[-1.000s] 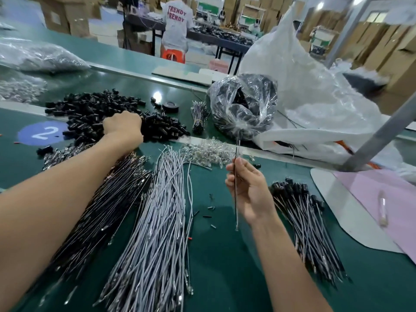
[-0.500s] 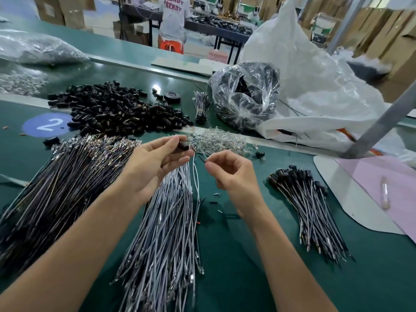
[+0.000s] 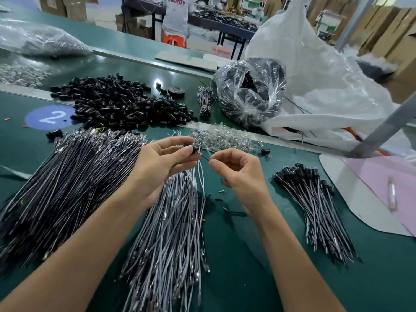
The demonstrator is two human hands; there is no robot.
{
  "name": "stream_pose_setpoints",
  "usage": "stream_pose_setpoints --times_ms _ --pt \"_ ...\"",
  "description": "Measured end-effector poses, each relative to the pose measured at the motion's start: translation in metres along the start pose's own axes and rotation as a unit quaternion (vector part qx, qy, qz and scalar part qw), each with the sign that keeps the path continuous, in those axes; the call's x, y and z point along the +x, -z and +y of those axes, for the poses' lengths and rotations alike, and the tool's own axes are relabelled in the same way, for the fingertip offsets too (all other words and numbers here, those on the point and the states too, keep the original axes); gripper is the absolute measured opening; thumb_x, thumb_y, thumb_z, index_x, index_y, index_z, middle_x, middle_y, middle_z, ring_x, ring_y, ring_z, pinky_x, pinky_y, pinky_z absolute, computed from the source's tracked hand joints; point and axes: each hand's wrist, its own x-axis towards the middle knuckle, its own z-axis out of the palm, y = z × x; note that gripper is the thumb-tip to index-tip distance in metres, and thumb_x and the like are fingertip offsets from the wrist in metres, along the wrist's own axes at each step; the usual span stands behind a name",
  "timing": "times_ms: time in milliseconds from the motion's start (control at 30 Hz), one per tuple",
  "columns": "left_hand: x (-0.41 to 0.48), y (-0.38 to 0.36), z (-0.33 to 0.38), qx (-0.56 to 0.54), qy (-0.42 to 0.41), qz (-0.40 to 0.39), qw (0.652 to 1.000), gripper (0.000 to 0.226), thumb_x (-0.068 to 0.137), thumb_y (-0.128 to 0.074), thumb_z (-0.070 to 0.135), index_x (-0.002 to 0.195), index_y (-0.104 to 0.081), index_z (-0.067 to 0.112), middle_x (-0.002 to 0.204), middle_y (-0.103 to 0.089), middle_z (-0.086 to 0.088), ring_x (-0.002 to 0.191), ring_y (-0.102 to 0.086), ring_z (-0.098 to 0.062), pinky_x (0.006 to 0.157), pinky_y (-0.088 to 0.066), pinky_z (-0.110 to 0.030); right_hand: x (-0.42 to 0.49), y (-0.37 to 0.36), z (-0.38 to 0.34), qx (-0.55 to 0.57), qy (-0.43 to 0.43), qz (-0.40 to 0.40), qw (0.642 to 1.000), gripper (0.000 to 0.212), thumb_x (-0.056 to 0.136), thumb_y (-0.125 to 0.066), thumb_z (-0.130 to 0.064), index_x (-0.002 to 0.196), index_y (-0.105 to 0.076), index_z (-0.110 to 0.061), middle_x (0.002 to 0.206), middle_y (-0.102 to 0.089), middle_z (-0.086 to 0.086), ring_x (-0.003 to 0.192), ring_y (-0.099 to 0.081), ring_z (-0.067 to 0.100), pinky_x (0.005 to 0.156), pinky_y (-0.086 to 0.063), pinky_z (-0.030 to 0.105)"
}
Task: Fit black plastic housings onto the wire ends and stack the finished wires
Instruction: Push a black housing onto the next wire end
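On the left side of the green table (image 3: 247, 266), a broad pile of dark wires (image 3: 63, 181) fans toward the near edge. A blue circle (image 3: 50, 117) marked 2 sits beyond it. Just right of the circle lies a heap of loose black housings (image 3: 117, 104). Nearer the middle, a pile of grey wires (image 3: 171, 221) runs under both hands. The left hand (image 3: 162, 167) is raised above this pile, its thumb and curled fingertips pinching one black housing (image 3: 190, 147). A thin wire (image 3: 203, 157) reaches from that housing to the right hand (image 3: 238, 174), which nips it between thumb and forefinger, the other fingers curled in. How far the wire has entered the housing cannot be told. Behind the hands is a scatter of clear pieces (image 3: 222, 137), and beyond it a clear bag (image 3: 249, 91) against a white sack (image 3: 326, 75). To the right, well apart from the hands, lies the stack of finished wires (image 3: 315, 206), black caps pointing away.
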Motion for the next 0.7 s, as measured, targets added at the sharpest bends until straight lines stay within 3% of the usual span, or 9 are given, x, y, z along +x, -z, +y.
stream_pose_setpoints --times_ms 700 --pt "-0.0065 -0.0069 -0.0010 0.049 -0.026 -0.043 0.998 0.029 0.068 -0.070 0.009 0.097 -0.071 0.007 0.091 -0.075 -0.015 0.084 -0.074 -0.022 0.070 -0.059 -0.025 -0.0025 0.0014 -0.0052 0.055 -0.019 -0.003 0.998 0.014 0.087 -0.072 -0.007 0.078 -0.070 -0.018 0.060 -0.060 -0.009 0.051 -0.044 0.007 0.047 -0.036 0.017"
